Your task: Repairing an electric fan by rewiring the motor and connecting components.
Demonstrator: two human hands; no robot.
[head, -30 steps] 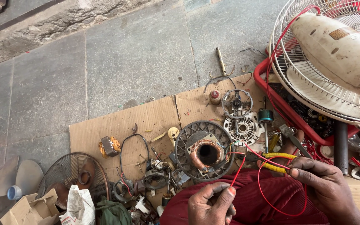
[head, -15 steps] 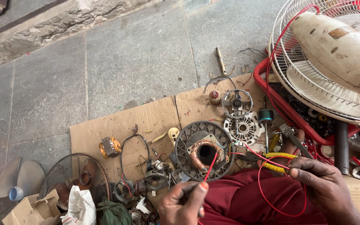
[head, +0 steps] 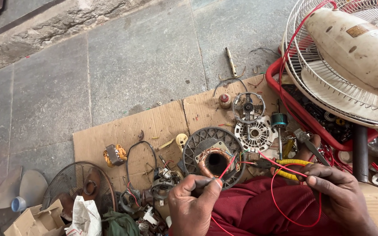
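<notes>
Two bare hands work a thin red insulated wire (head: 281, 205), which loops across the lap, over dark red cloth (head: 250, 209), at the bottom of the view. The left hand (head: 193, 203) pinches one free end of that wire between thumb and forefinger, fingers closed tight on it, so that the tip angles up toward the round grey slotted motor housing with a copper-wound core (head: 214, 156); the tip lies over the housing's edge, but contact cannot be confirmed. Holding the end short and near the tip appears to give fine control for placing it at the winding. The right hand (head: 340, 196) is curled shut, fingers folded over the handles of the yellow-handled pliers (head: 287, 168) and a strand of the same wire, holding both low beside the housing and within reach. The housing rests on a flat brown cardboard sheet (head: 123, 131) laid on the grey stone floor (head: 132, 65), which keeps the small parts together and off the stone. Just beyond it lie a white perforated round end plate (head: 254, 133) and a small grey metal ring bracket (head: 248, 107). A cream-coloured fan with a white wire guard (head: 351, 52) stands at the right above a red plastic tray (head: 300, 113).
</notes>
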